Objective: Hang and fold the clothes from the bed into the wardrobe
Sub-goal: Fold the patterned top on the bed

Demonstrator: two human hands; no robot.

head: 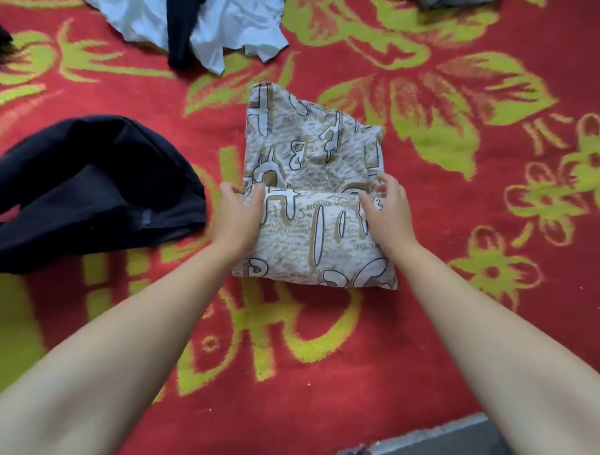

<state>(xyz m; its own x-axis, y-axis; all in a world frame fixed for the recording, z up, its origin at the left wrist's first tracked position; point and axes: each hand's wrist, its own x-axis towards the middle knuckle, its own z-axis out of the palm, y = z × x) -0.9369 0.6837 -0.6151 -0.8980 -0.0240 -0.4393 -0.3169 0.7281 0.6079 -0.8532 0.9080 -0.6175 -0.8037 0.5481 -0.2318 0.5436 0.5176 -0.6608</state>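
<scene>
A beige printed garment (311,182) with white shapes and lettering lies partly folded on the red blanket (438,227). Its near part is folded over into a thick band. My left hand (238,211) grips the left end of that folded edge, thumb on top. My right hand (384,208) pinches the right end of the same edge with curled fingers. The far part of the garment stays spread out flat beyond my hands.
A black garment (97,191) lies crumpled to the left. At the far edge lies a pale blue garment (233,29) with a dark one (181,35) across it. A grey piece (451,3) shows at the top right. A grey edge (448,435) sits at the bottom.
</scene>
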